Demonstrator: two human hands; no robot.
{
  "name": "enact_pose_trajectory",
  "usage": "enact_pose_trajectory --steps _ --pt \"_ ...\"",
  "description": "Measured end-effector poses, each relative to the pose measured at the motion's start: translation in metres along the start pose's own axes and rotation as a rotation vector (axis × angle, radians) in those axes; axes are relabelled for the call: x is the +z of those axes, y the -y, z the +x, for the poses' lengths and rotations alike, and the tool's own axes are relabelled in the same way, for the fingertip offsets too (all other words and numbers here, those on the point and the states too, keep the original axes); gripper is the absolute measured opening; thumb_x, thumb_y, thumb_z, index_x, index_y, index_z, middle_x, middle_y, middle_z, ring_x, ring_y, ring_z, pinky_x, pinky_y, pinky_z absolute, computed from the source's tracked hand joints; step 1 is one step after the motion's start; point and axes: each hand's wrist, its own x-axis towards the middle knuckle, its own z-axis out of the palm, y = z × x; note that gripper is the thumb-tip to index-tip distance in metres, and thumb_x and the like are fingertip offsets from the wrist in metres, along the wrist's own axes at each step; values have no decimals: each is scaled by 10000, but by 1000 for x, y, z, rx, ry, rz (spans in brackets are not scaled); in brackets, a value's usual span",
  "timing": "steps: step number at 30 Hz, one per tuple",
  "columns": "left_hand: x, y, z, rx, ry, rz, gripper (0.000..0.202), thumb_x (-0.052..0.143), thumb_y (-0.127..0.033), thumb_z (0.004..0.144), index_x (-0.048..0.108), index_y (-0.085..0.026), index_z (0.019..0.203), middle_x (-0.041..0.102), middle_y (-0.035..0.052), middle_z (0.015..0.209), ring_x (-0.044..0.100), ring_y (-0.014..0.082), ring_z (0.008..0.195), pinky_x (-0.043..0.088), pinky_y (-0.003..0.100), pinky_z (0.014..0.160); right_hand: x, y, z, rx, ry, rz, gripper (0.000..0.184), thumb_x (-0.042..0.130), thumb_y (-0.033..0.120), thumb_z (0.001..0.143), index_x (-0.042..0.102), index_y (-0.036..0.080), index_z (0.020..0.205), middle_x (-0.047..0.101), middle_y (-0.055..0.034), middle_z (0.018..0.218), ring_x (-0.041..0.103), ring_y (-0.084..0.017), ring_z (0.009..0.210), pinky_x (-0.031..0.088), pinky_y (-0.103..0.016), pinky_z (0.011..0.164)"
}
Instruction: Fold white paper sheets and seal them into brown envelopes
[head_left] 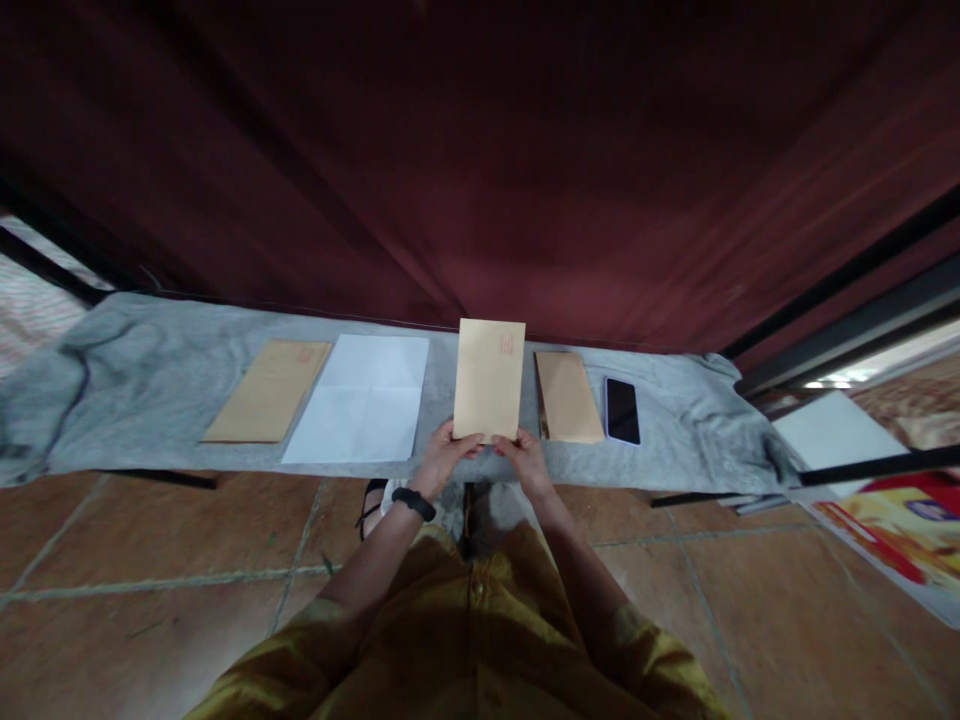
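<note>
I hold a tan envelope (489, 378) upright by its near end, over a grey cloth (150, 370) spread on a low surface. My left hand (444, 455), with a black band on the wrist, pinches its lower left corner. My right hand (525, 460) pinches the lower right corner. A small red mark shows near the envelope's far right corner. On the cloth to the left lie a creased white sheet of paper (360, 398) and another tan envelope (270, 390). Just right of my hands lies a stack of tan envelopes (568, 396).
A black phone (622, 410) lies on the cloth beside the envelope stack. A dark red curtain (480, 150) hangs behind the cloth. White paper (832, 430) and a colourful printed sheet (900, 530) lie on the tiled floor at the right.
</note>
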Motion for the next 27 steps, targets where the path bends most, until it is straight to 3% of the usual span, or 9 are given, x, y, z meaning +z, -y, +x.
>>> enact_pose_trajectory --steps 5,20,24,27 --pt "3 4 3 7 -60 -9 538 896 -392 607 672 -129 1019 767 60 848 683 146 620 526 247 576 0 -4 0 17 -7 -21 411 784 528 676 706 189 896 692 -6 718 593 -154 609 528 -300 602" --pt "-11 4 4 -99 -84 3 376 867 -344 636 658 -137 870 739 47 736 690 147 606 557 251 594 -1 -2 8 102 -80 -47 315 733 488 691 666 204 808 649 38 596 608 -142 500 542 -265 518" --pt "-12 6 6 -93 -138 50 317 830 -307 662 627 -147 846 707 15 661 666 130 554 529 220 534 -3 0 7 40 -83 -193 310 664 485 762 683 207 898 667 34 654 567 -125 479 498 -247 484" --pt "-12 7 10 -81 -176 98 275 793 -264 675 605 -157 843 674 -15 611 635 118 506 493 202 483 -3 1 5 -94 -133 -409 243 615 414 841 687 200 932 701 -17 757 625 -165 599 518 -283 583"
